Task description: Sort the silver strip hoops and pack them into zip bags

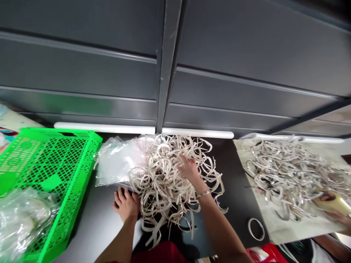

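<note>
A tangled heap of curled, cream-coloured flat strips (164, 175) lies on the dark table in front of me. My right hand (189, 168) reaches into the upper part of the heap, fingers apart and touching the strips; some fingertips are partly lost among them. A metal bangle (203, 194) circles that wrist. Just left of the heap, my left hand (126, 202) rests palm down on the table with its fingers spread, holding nothing. Beyond it lies a stack of clear plastic bags (117, 162), its right side partly under the strips.
At left stands a green plastic crate (93, 157) with filled clear bags (24, 219) inside. A second strip heap (290, 171) covers a pale sheet on the right, where another person's hand is beside a yellowish tape roll (338, 202). A white ring (256, 229) lies nearer. Grey panels rise behind.
</note>
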A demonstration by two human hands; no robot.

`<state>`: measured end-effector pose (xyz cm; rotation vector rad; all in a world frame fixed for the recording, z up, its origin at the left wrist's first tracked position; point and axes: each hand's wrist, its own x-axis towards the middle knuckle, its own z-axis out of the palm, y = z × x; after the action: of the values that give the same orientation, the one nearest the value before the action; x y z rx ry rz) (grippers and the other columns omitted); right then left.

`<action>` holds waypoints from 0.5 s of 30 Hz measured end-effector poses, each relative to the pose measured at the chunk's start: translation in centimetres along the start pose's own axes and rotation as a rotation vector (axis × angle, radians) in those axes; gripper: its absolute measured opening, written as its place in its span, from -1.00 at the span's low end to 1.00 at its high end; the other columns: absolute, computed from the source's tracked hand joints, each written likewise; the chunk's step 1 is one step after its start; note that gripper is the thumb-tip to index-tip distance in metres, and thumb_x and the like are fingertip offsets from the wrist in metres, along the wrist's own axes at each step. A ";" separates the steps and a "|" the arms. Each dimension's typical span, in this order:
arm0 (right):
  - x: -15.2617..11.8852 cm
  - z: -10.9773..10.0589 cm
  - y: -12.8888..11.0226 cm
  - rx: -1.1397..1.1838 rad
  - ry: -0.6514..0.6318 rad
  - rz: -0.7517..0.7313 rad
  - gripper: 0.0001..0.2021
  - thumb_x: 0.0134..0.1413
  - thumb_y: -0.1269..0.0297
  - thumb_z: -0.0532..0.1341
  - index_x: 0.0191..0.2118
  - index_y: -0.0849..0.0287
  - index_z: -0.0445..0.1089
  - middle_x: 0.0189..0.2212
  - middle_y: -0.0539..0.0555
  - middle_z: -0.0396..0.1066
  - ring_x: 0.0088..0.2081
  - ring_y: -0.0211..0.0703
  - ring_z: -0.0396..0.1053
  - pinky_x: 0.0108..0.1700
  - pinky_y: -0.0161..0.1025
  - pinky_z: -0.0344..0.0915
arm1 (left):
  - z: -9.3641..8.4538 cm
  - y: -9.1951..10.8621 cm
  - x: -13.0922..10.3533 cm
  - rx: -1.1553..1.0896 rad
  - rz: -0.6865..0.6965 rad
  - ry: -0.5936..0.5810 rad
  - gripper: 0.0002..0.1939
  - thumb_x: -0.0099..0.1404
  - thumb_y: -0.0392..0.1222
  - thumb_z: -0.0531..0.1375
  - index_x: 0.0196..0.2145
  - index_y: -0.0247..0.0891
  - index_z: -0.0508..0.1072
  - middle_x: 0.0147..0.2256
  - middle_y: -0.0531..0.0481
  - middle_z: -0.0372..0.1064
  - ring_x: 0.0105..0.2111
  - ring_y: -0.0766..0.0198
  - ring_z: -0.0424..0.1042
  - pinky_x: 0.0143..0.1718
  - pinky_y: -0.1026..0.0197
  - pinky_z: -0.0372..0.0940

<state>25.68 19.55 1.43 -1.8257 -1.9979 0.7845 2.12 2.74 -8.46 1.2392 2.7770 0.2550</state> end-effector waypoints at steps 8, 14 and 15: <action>-4.2 -2.8 1.8 -0.008 0.167 0.065 -0.60 0.19 0.20 -0.05 -0.07 0.31 0.41 -0.62 0.07 0.44 -0.61 -0.19 0.37 -0.44 -0.30 0.28 | 0.2 -0.4 -0.1 -0.037 0.018 0.058 -0.54 0.32 -0.14 -0.06 0.12 -0.38 0.24 0.23 -0.32 0.04 0.25 -0.07 -0.11 0.13 -0.22 -0.10; -7.7 -2.0 0.2 -0.059 0.297 0.048 -0.53 0.19 0.19 -0.08 0.06 0.36 0.33 -0.43 0.23 0.52 -0.49 -0.08 0.43 -0.44 -0.25 0.27 | 0.2 -0.9 -0.5 -0.242 0.011 0.053 -0.52 0.33 -0.10 -0.06 0.13 -0.37 0.23 0.26 -0.34 -0.03 0.28 -0.07 -0.18 0.17 -0.26 -0.23; -8.5 -1.4 -0.2 -0.078 0.301 0.031 -0.53 0.19 0.18 -0.07 0.07 0.35 0.32 -0.38 0.26 0.52 -0.46 -0.05 0.44 -0.43 -0.24 0.26 | 0.2 -1.1 -0.4 -0.325 0.001 0.025 -0.51 0.33 -0.08 -0.05 0.13 -0.37 0.22 0.27 -0.33 -0.07 0.29 -0.07 -0.23 0.18 -0.27 -0.28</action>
<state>27.45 11.48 3.70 -1.8928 -1.8322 0.4141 1.59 1.78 -8.82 1.1608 2.6151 0.6934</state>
